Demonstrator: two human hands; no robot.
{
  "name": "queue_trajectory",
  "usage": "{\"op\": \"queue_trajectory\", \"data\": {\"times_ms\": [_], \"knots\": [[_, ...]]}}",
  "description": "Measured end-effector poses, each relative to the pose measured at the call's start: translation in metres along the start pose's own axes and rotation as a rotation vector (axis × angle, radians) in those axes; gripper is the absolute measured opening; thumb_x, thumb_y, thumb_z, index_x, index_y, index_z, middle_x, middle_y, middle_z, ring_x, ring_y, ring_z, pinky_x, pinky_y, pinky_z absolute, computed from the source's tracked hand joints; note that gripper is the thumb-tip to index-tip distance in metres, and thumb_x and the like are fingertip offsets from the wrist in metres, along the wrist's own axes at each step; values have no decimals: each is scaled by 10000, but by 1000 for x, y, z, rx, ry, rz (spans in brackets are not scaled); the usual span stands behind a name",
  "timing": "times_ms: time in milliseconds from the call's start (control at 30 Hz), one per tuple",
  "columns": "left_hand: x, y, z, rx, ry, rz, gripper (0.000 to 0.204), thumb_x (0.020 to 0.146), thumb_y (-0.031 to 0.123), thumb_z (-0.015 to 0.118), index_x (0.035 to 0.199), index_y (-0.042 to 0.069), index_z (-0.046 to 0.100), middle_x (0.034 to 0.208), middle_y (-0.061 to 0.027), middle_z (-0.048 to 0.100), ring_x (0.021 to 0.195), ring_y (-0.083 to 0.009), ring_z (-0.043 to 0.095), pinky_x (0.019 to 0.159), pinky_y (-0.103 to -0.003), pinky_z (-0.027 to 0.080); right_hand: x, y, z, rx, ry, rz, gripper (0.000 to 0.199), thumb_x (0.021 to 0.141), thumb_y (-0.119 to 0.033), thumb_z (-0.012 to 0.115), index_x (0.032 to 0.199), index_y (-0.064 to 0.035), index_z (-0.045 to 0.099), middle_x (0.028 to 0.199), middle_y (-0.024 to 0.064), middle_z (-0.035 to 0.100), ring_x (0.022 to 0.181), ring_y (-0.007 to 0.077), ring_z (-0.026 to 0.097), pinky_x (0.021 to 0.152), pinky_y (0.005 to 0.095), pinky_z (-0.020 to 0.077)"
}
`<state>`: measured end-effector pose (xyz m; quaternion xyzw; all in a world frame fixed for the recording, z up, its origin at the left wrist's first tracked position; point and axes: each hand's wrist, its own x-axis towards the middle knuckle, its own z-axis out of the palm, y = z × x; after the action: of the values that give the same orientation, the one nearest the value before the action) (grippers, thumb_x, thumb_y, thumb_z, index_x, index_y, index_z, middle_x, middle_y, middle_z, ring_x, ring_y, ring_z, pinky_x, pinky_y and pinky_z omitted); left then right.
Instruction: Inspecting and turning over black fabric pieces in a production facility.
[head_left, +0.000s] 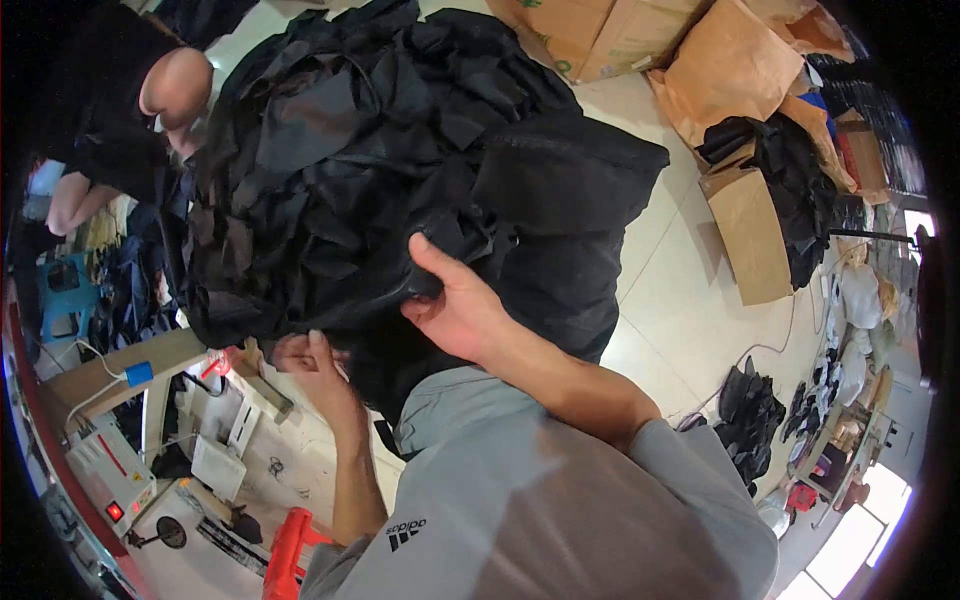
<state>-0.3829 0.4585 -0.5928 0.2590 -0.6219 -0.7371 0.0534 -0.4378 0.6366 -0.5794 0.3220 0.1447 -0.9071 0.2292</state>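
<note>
A large heap of black cloth pieces (330, 170) fills the space in front of me. My right hand (460, 310) is at the heap's near side, its thumb raised along a black cloth piece (445, 235) and its fingers curled round the fabric. Lower and to the left, my left hand (325, 370) is by the heap's near edge. Its fingers look apart and are a little blurred; I see nothing held in them. A broad, folded black cloth (570, 170) hangs over the heap's right side.
At the upper left sits another person (110, 120), bare knees beside the heap. Cardboard boxes (620, 40) and a brown paper sack (730, 70) stand at the back right. A wooden beam (130, 365), a grey control box (110, 475) and a red-orange part (288, 555) are at lower left.
</note>
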Motion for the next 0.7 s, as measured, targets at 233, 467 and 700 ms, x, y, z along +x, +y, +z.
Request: {"op": "queue_trajectory", "data": {"times_ms": [233,467,700], "knots": [[37,36,82,-1329,-461,-691,746,887,590,663,1359,24,544,1369,-87,605,1305,-238,521,1131,-401,374,-40,-32,51,-230,-319,-499,399,883,-159,778,1224,-36,612,1133,38,669,1051,148,630,952,324,509],[73,99,141,-1083,-973,-352,454,1056,434,451,1374,139,583,1431,-52,575,1352,-244,502,1132,-454,375,-132,-149,42,-33,-529,-865,535,899,-441,717,1308,-113,614,1398,75,591,1349,283,489,1153,536,326],[69,29,197,-688,-880,-692,350,1037,290,557,1304,67,595,1326,-78,632,1210,-212,592,1066,-361,453,-110,-201,-48,114,294,-901,429,995,-394,581,1265,-63,621,1314,113,636,1258,289,556,1091,475,415]]}}
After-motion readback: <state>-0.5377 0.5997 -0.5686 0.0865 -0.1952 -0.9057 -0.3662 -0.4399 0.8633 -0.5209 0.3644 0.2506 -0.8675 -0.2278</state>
